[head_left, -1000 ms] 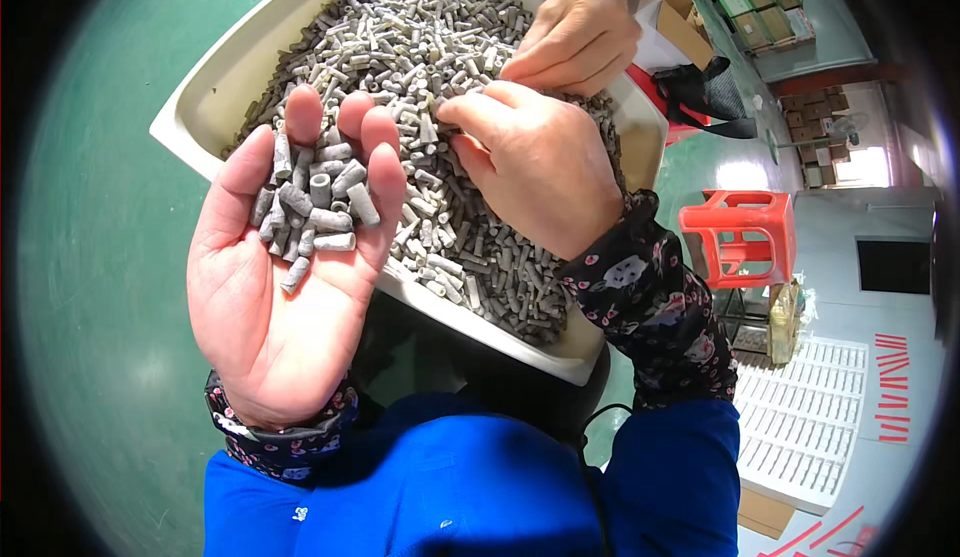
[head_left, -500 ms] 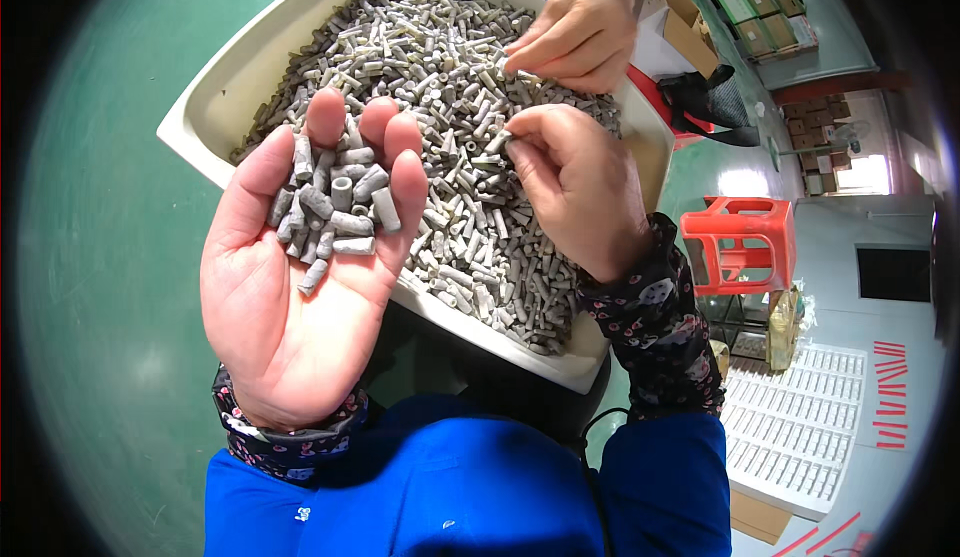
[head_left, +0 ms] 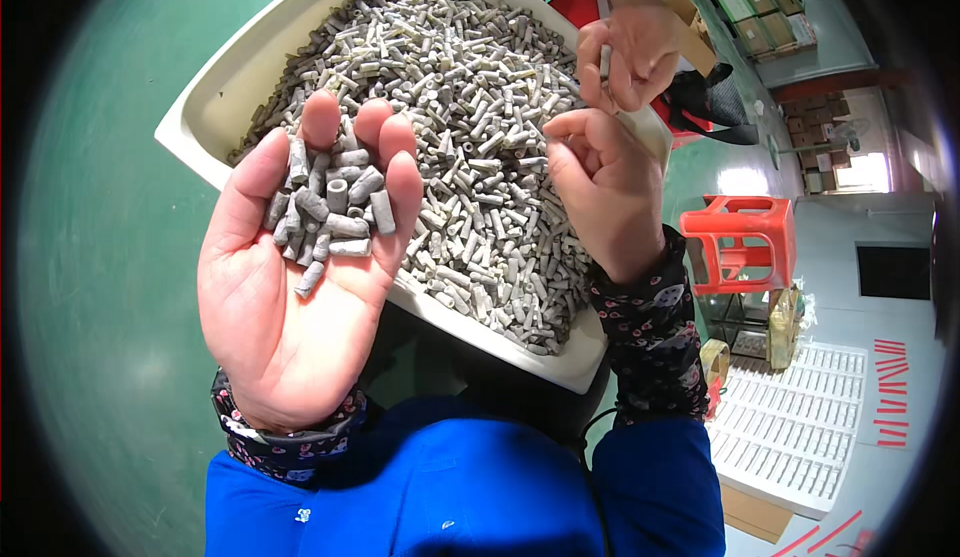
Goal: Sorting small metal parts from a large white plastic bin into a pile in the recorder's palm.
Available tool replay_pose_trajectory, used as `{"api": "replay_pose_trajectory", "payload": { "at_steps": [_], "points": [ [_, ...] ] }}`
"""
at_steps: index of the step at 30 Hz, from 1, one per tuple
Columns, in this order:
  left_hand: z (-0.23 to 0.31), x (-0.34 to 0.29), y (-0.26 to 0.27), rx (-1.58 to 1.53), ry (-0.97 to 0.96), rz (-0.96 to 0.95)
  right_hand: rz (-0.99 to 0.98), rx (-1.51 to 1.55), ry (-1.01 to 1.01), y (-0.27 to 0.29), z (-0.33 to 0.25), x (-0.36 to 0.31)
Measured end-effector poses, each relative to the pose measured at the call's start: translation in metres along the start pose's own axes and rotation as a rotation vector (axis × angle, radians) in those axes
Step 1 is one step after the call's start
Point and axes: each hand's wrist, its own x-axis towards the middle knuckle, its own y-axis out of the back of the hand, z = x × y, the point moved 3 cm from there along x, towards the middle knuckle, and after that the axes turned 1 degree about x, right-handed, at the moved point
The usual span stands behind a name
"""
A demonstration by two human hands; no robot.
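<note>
left hand: fingers open, ~15 grey pellets | right hand: fingers curled, grip unclear | one tray

Grey and pale beige-green cylindrical pellets fill a cream-white tray at twelve o'clock, set against a flat teal-green floor running from nine down to seven o'clock, while a darker grey handful of pellets lies across the fingers of the left hand. Both forearms wear dark navy sleeve cuffs printed with small pink and white flowers over bright blue clothing at six o'clock. At three o'clock stands a red-orange plastic stool, with a white ribbed rack and thin red strips at four o'clock.
</note>
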Motion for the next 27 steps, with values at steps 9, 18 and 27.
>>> {"api": "replay_pose_trajectory", "payload": {
  "at_steps": [9, 18, 27],
  "points": [
    [-0.001, 0.0, 0.0, -0.003, -0.004, 0.006, -0.143, -0.061, 0.043, -0.006, -0.009, -0.002],
    [0.0, 0.0, 0.0, 0.024, -0.014, 0.007, -0.064, -0.005, 0.218, -0.009, -0.021, 0.005],
    [0.0, 0.001, 0.0, 0.032, -0.032, 0.018, -0.203, -0.226, 0.319, -0.016, -0.029, 0.021]
  ]
}}
